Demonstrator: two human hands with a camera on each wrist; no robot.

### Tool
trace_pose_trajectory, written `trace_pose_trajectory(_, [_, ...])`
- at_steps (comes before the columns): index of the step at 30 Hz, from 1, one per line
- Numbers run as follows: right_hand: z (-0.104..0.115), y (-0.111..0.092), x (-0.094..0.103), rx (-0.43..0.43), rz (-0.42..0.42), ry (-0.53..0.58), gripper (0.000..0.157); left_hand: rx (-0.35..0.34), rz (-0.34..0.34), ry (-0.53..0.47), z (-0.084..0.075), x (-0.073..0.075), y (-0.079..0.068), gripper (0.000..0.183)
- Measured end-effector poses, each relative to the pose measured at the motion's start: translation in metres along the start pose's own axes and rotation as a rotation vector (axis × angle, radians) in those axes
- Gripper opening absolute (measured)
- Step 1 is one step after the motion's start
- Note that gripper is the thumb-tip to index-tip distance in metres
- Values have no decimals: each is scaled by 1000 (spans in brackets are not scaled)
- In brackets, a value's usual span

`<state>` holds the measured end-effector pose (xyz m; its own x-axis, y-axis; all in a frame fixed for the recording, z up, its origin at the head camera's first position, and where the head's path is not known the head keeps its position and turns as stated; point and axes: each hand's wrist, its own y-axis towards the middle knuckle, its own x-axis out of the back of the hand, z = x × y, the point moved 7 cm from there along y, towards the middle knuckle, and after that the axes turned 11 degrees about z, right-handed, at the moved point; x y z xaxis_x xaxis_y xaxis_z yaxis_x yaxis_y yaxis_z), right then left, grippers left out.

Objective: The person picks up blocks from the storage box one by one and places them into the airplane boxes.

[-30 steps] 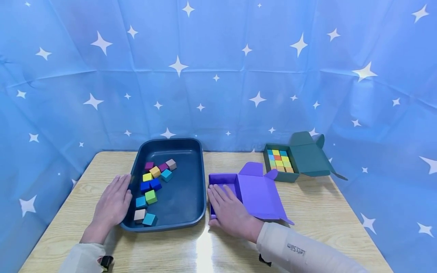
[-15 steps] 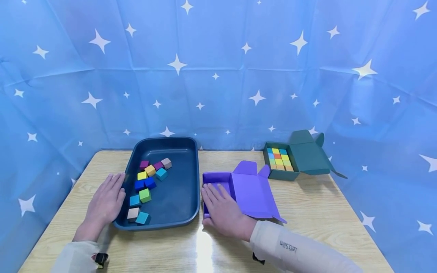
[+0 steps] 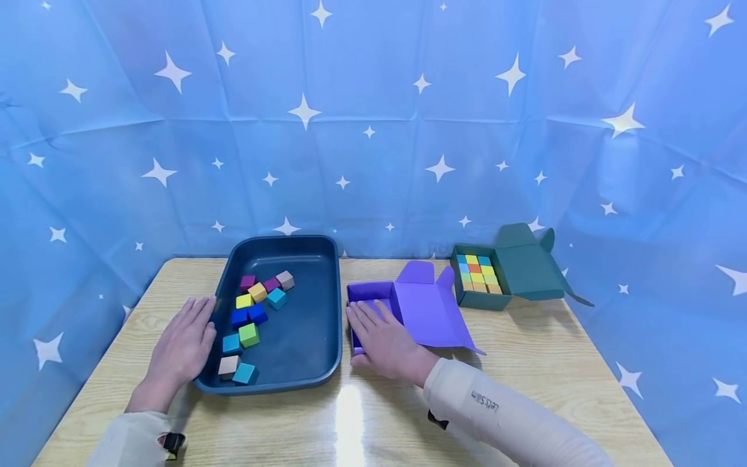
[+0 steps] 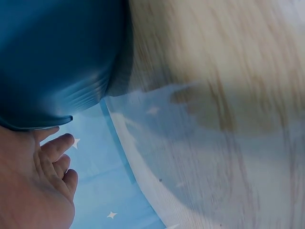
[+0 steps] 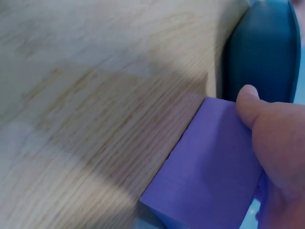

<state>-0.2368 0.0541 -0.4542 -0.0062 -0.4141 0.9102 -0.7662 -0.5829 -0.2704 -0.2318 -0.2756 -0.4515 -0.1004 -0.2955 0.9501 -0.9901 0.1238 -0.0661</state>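
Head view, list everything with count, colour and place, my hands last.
Wood-grained table: 1, light brown, across foreground.
Starry cloth: 1, blue and white, behind table.
Rounded rectangular tray: 1, dark blue, table's left half.
Small cubes: 12, teal, magenta, blue, beige, yellow, orange, lime, inside tray.
Open flapped box: 1, purple, right of tray.
Second flapped box: 1, dark green, far right.
Packed cubes: about 12 showing, multicoloured, inside green box.
Sleeves: 2, whitish, on both arms.
Wrist pieces: 2, black, at both wrists.
Left hand: 1, bare, at tray's left edge.
Right hand: 1, bare, over purple box.
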Motion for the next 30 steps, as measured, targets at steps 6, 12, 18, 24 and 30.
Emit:
trace_pose_trajectory(6, [-2, 3, 0, 21, -1, 77, 88, 2, 4, -6, 1, 0, 0, 56])
trace_pose_trajectory(12, [-2, 6, 0, 14, -5, 99, 88, -1, 14, -11, 1, 1, 0, 55])
trace_pose_trajectory(18, [-3, 7, -1, 14, 15, 129, 89, 2, 20, -11, 2, 0, 1, 55])
trace_pose_trajectory(24, [-6, 5, 2, 22, 12, 181, 91, 6, 27, -16, 3, 1, 0, 55])
trace_pose_trajectory(30, [-14, -4, 10, 30, -19, 267, 92, -3, 19, 19, 2, 2, 1, 56])
